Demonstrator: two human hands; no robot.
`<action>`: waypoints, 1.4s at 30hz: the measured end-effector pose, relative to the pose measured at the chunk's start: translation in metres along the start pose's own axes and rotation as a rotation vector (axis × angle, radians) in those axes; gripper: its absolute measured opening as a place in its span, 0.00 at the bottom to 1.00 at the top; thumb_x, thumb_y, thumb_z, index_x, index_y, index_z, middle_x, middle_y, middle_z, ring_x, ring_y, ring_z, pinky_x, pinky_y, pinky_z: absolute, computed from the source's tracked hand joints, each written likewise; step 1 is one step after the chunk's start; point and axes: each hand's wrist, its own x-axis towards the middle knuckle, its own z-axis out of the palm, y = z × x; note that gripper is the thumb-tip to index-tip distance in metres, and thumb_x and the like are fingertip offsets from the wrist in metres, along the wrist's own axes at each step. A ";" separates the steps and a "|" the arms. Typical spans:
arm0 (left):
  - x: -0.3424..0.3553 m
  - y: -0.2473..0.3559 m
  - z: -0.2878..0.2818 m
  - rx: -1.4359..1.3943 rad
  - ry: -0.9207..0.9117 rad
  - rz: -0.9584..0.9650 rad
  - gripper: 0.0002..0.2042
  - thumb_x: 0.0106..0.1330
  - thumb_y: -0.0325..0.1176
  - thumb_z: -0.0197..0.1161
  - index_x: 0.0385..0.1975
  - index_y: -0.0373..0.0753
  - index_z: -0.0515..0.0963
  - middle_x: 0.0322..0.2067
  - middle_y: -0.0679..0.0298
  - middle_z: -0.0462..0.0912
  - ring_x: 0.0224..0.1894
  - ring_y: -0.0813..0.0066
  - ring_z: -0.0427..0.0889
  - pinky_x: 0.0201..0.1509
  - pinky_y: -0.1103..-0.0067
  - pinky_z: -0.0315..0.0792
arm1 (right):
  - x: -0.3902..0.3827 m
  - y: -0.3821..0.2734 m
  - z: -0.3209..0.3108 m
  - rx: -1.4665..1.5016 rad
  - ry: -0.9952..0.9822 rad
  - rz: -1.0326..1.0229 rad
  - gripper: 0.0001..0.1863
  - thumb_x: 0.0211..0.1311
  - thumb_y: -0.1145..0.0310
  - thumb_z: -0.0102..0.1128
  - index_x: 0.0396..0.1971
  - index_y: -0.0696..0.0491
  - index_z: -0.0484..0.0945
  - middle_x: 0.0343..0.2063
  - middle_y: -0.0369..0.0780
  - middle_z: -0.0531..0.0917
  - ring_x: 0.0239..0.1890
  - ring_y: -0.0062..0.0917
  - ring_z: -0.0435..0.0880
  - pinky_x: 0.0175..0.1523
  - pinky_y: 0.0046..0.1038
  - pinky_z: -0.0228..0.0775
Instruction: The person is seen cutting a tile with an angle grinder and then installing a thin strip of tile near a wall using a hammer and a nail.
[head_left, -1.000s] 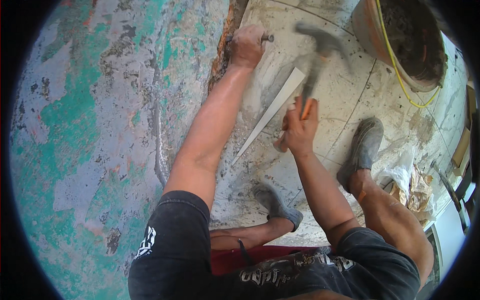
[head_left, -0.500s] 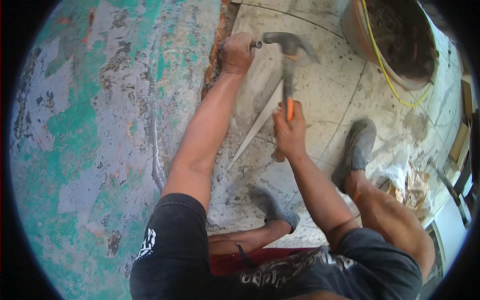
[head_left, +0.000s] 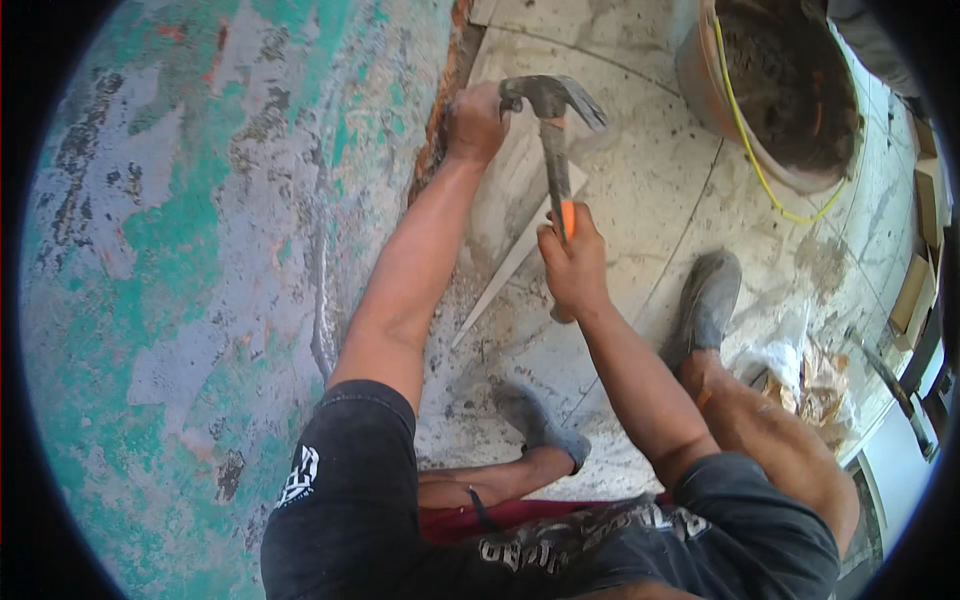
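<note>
My left hand is closed around a metal chisel, against the broken edge where the painted wall meets the floor. Its tip is hidden by my fist, and the hammer's face now covers its struck end. In my right hand is a claw hammer with a dark head and an orange band on its handle. The hammer's head touches or nearly touches the chisel end beside my left fist. A thin, pointed pale tile sliver lies on the floor between my forearms.
Patchy green and grey wall surface fills the left side. A dirt-stained bucket with a yellow handle stands at the far right. Crumpled plastic and paper lie beyond my right shoe. Dusty pale tiles with crumbs spread around my feet.
The hammer head has moved left onto or right up to the chisel end, which showed apart from it before. My left hand keeps its grip at the wall's edge.
</note>
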 end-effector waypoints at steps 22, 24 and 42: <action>-0.005 0.010 0.009 0.055 -0.119 -0.102 0.06 0.52 0.25 0.64 0.21 0.40 0.72 0.22 0.53 0.74 0.29 0.49 0.77 0.33 0.59 0.70 | 0.010 -0.009 -0.029 0.232 0.065 0.061 0.07 0.58 0.75 0.55 0.36 0.58 0.71 0.22 0.37 0.74 0.24 0.21 0.72 0.32 0.25 0.67; -0.001 0.007 0.007 0.037 -0.114 -0.088 0.07 0.54 0.27 0.64 0.22 0.40 0.72 0.21 0.53 0.74 0.28 0.48 0.76 0.32 0.60 0.69 | 0.009 -0.008 -0.033 0.332 0.096 0.070 0.06 0.59 0.75 0.55 0.36 0.57 0.71 0.23 0.35 0.73 0.23 0.20 0.71 0.32 0.24 0.67; 0.030 -0.001 0.019 0.066 -0.111 -0.027 0.06 0.54 0.30 0.66 0.25 0.41 0.75 0.24 0.56 0.77 0.30 0.52 0.78 0.34 0.62 0.71 | 0.028 0.014 -0.010 0.168 -0.016 0.155 0.10 0.59 0.72 0.55 0.39 0.59 0.71 0.26 0.40 0.77 0.28 0.24 0.76 0.36 0.27 0.70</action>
